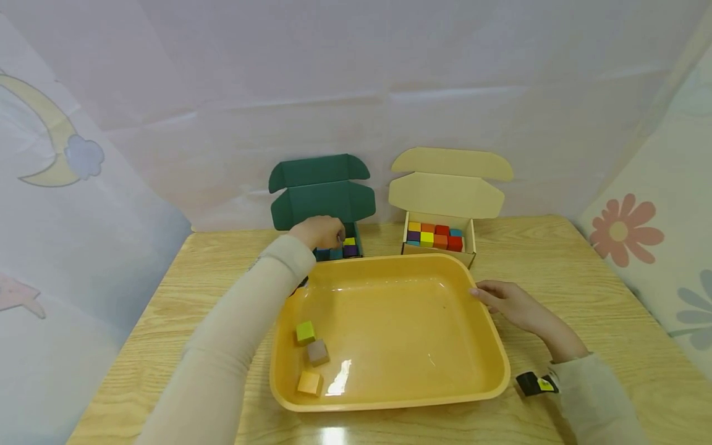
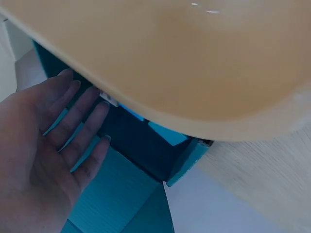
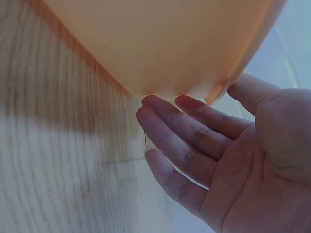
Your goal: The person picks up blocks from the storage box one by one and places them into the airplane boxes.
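Note:
My left hand reaches over the far left rim of the yellow tray to the green box. In the left wrist view its fingers are loosely bent over the box, with nothing seen held. Blue, purple and yellow cubes show inside that box. At the tray's right side is my right hand, its thumb at the rim and its relaxed fingers right at the outer wall. A green cube, a greyish-brown cube and an orange-yellow cube lie in the tray's left part.
An open cream box with several coloured cubes stands behind the tray on the right. Both boxes have raised lids near the back wall sheet. The wooden table extends on both sides of the tray.

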Motion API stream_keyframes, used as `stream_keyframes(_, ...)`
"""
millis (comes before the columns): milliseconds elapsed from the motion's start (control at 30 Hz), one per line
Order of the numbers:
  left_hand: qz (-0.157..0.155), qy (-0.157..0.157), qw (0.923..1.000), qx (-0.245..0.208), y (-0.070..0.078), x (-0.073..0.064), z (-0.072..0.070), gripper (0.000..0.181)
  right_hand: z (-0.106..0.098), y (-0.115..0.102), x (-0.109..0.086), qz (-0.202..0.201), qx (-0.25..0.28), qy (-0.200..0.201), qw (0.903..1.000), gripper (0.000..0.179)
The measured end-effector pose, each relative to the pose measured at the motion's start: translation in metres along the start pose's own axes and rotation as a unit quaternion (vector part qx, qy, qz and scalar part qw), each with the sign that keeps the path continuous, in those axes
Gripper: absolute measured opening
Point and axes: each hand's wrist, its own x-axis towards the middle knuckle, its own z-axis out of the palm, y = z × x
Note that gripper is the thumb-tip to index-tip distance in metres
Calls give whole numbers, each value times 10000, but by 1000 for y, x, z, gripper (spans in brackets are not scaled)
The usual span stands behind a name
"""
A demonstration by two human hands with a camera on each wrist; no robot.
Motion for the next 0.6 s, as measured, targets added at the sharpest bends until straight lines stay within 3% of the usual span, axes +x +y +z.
stream_keyframes(267,238,322,9949,-931,-11,-10,-14,33,-1,-2,1,-42,0,-2,10000,49)
stream_keyframes(600,401,659,9938,-800,-21,-23,-23,35,1,0,4,-68,61,4,10000,48)
